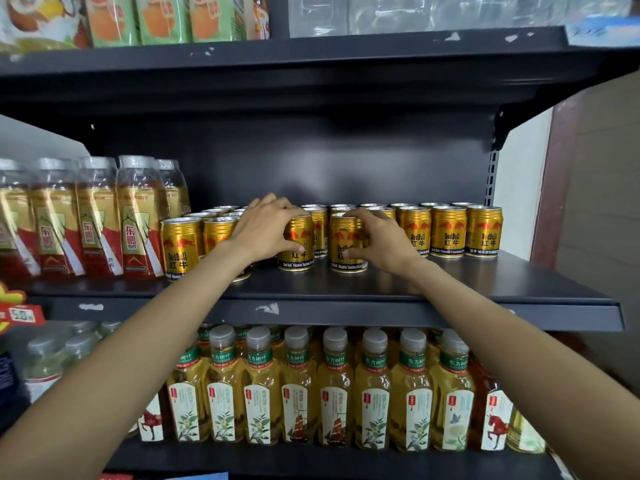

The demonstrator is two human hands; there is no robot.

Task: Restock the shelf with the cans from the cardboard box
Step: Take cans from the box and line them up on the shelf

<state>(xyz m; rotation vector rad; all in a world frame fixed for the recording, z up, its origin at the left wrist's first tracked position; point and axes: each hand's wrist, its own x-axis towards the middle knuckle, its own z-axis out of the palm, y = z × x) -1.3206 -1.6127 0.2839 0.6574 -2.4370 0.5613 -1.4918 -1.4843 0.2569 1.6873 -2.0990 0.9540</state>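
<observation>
Gripping one gold can apiece, the fingers tell the step: placement, with two cans being set down side by side on the middle shelf (450,282). The left hand (266,226) curls over the top and left side of the left can (298,245), thumb low across its label and the other fingers draped over the rim. The right hand (379,237) wraps the right can (346,247) from its right side, thumb pressed near the base and fingers bent round the upper edge. Both cans stand upright with their bases on the shelf, just apart from each other, slightly ahead of the rows of matching cans (448,232) that run along the back and to either side.

Outward from the hands, both wrists are bent a little down, and the bare forearms reach up and forward from the bottom corners of the view, converging toward the centre of the shelf.

As I judge it, the cans are seated, so the next move calls for loosening both grips without tipping them, perhaps nudging them in line with their neighbours, then drawing the hands back for more stock. The cardboard box is not in view, so how many remain cannot be told. Bare shelf ahead of the rows suggests room for more.
</observation>
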